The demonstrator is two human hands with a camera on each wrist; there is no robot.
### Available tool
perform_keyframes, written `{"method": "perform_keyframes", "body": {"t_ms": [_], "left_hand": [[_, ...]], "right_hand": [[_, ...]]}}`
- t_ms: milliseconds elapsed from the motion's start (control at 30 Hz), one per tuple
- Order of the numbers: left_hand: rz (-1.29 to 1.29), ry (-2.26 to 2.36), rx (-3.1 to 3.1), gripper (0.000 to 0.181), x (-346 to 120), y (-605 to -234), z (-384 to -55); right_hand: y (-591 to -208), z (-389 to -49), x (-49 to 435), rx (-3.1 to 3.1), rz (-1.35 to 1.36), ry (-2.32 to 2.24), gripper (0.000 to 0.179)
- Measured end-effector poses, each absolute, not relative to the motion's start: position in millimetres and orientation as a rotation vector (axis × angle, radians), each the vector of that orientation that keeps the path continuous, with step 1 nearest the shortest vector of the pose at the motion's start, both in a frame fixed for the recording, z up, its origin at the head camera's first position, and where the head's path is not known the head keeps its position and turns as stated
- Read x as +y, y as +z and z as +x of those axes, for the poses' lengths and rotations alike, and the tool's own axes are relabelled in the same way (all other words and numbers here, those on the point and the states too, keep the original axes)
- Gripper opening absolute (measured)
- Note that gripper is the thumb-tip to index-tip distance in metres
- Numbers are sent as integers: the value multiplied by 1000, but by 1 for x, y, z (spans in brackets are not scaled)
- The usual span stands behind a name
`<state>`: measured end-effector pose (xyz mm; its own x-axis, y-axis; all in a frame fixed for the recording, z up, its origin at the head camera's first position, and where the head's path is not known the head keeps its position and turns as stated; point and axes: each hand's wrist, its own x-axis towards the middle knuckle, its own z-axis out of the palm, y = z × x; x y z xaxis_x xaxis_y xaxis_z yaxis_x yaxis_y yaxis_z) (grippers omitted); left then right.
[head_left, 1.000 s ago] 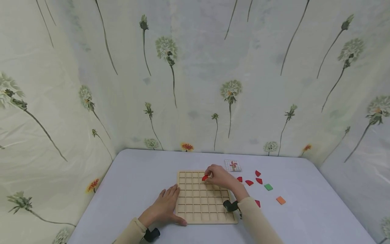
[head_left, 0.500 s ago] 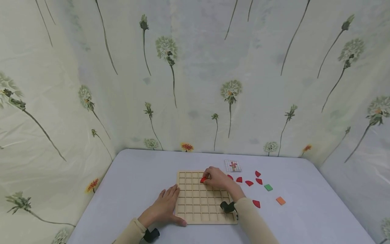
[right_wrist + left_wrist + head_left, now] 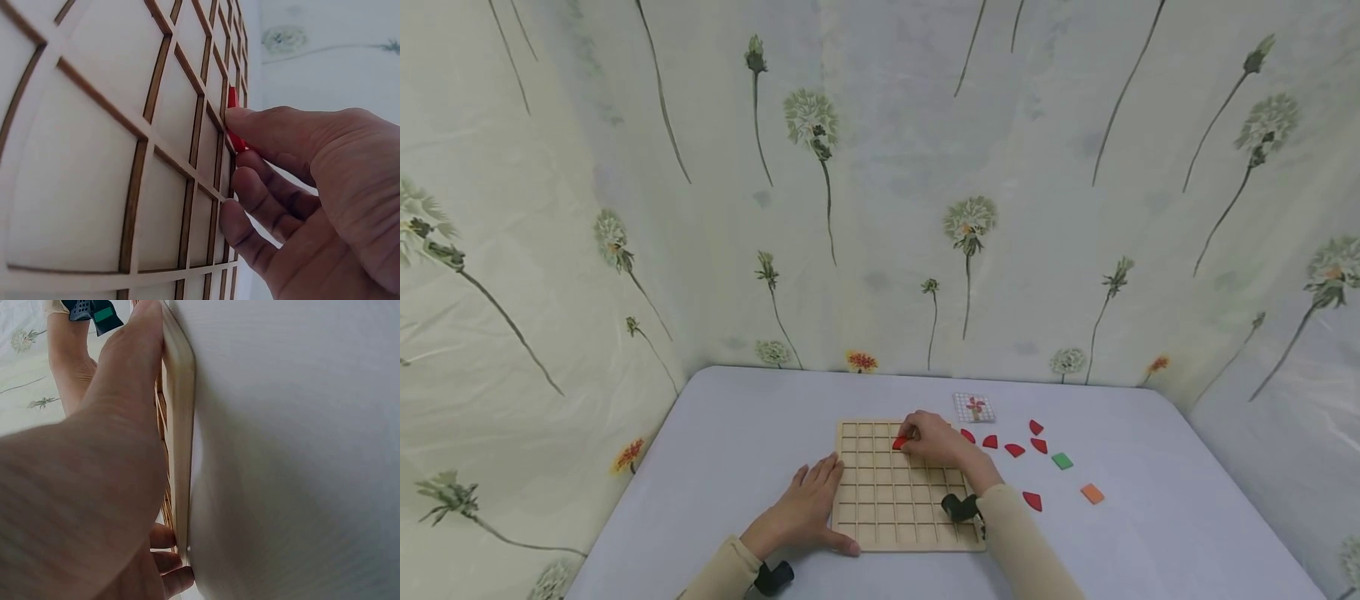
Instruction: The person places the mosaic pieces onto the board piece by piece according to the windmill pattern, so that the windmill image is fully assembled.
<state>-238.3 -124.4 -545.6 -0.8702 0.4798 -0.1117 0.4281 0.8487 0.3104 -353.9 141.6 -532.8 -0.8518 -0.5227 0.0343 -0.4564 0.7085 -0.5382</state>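
A square wooden grid board [image 3: 883,493] lies flat on the table. My left hand [image 3: 797,510] rests at its left side, fingers extended along the edge and thumb by the near left corner. In the left wrist view several fingertips [image 3: 178,581] touch the board's pale side. My right hand [image 3: 934,438] pinches a red quarter-circle piece [image 3: 899,442] over the far middle part of the grid. The right wrist view has that red piece [image 3: 232,97] edge-on between thumb and fingers, right at the grid ribs; its far side is hidden.
Several red quarter-circle pieces [image 3: 1015,451] lie right of the board. Farther right are a green tile [image 3: 1062,461] and an orange tile [image 3: 1092,494]. A card with a pinwheel picture [image 3: 973,407] sits behind the board. A dandelion-patterned cloth [image 3: 880,208] hangs beyond the table.
My right hand has shifted slightly left and toward me with the red piece, then stayed almost still. Another red piece near the card has come into view. My left hand has not moved.
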Motion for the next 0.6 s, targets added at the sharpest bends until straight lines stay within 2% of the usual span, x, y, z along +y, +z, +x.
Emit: {"method": "perform_keyframes", "body": {"t_ms": [600], "left_hand": [[669, 374, 2843, 131, -121, -541, -237]], "right_hand": [[-533, -356, 141, 2699, -712, -957, 10]]}}
